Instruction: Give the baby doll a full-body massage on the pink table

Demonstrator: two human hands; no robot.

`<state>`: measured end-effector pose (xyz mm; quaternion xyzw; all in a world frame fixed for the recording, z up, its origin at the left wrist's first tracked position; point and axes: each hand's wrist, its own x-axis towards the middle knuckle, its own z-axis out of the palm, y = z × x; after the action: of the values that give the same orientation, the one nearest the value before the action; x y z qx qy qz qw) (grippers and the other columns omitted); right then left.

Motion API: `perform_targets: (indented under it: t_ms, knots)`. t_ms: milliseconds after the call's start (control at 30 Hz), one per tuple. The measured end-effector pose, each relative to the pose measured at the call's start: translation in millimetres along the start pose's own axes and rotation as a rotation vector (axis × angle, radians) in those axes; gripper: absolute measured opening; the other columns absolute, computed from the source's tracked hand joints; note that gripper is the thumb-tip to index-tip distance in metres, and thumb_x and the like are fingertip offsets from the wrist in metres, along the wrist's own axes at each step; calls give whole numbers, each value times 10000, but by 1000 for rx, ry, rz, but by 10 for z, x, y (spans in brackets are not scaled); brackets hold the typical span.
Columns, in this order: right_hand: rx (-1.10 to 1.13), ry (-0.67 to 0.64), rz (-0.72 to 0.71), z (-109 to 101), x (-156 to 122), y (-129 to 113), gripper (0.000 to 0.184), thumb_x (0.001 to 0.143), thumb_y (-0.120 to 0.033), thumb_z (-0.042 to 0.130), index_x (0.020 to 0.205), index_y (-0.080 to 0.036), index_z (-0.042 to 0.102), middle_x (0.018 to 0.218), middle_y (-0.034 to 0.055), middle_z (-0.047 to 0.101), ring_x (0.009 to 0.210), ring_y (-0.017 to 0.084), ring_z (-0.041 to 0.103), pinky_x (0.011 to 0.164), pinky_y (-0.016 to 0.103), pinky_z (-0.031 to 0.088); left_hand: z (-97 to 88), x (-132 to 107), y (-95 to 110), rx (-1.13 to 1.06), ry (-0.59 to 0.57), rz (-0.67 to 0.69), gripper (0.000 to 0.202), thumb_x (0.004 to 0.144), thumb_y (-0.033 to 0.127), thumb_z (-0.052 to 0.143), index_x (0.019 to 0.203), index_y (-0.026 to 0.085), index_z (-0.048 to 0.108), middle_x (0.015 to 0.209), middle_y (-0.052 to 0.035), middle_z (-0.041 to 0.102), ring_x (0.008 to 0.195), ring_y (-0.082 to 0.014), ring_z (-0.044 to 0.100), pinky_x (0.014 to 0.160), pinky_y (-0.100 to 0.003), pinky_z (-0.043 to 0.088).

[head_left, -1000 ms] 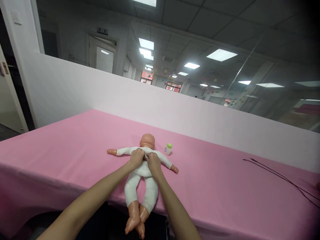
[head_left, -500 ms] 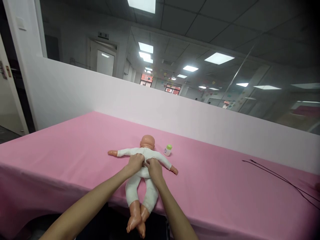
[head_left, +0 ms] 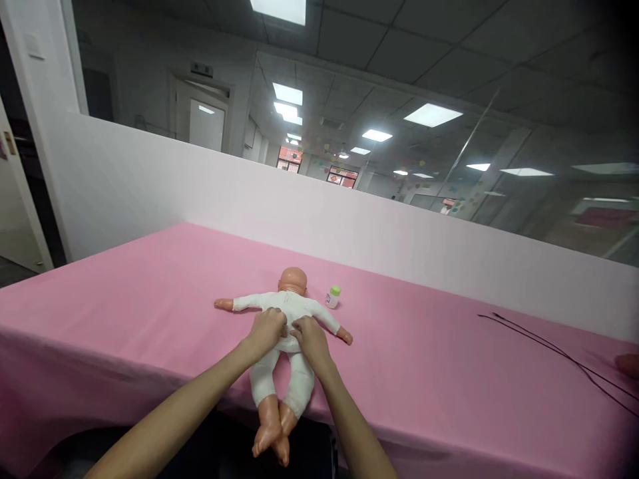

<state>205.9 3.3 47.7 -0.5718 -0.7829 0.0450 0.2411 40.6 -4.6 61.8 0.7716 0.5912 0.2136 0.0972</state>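
A baby doll (head_left: 298,306) with a white cloth body lies on the pink-covered table (head_left: 424,359), its arms spread to both sides. Its bald head points away from me and no face shows. The crossed feet hang past the table's near edge. My left hand (head_left: 269,327) rests on the left of the doll's lower torso, fingers curled in and pressed onto the cloth. Close beside it, my right hand (head_left: 309,336) is curled the same way on the right, with a small gap between the hands. The fingertips are partly hidden.
A small bottle with a green cap (head_left: 333,297) stands right of the doll's head. Thin black cords (head_left: 554,347) lie on the table at the right. Part of what may be another doll (head_left: 628,364) shows at the right edge. A white wall (head_left: 319,219) with glass above borders the table.
My two hands have moved slightly apart on the doll's torso, still curled. The view has shifted a little; the doll and the bottle stay in place.
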Motion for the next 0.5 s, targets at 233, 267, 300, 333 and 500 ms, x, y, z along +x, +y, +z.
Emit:
perform_targets:
  t_ms: [233, 267, 300, 333, 500]
  knots:
    - [-149, -13, 36, 216, 38, -67, 312, 976, -107, 500, 815, -201, 749, 967, 130, 736, 902, 268, 655, 767, 353, 442, 191, 56, 101, 25, 7, -66, 259, 927, 59, 533, 799, 175, 726, 768, -70, 604, 852, -257, 635, 782, -369, 447]
    - [-147, -8, 25, 192, 10, -75, 316, 987, -113, 494, 818, -200, 746, 981, 131, 734, 923, 272, 654, 782, 354, 446, 188, 39, 90, 21, 13, -55, 261, 928, 54, 536, 793, 180, 719, 773, -69, 607, 865, -259, 635, 785, -368, 446]
    - [-132, 2, 9, 157, -33, -78, 317, 999, -120, 487, 824, -198, 740, 997, 128, 731, 947, 274, 653, 796, 353, 450, 172, 8, 75, 19, 19, -38, 258, 931, 55, 537, 795, 183, 714, 791, -73, 619, 879, -265, 636, 787, -370, 448]
    - [-104, 14, -11, 119, -90, -76, 313, 1009, -127, 482, 834, -196, 733, 1012, 120, 728, 967, 272, 651, 809, 350, 454, 148, -33, 58, 17, 25, -20, 251, 938, 62, 537, 805, 182, 713, 821, -80, 637, 890, -270, 638, 784, -373, 450]
    - [6, 24, -90, 78, -396, -37, 266, 1020, -125, 484, 915, -217, 710, 1038, 64, 713, 1015, 238, 640, 874, 319, 454, 108, -260, -4, -12, 9, 39, 201, 964, 149, 590, 818, 170, 726, 957, -128, 684, 900, -292, 651, 774, -388, 472]
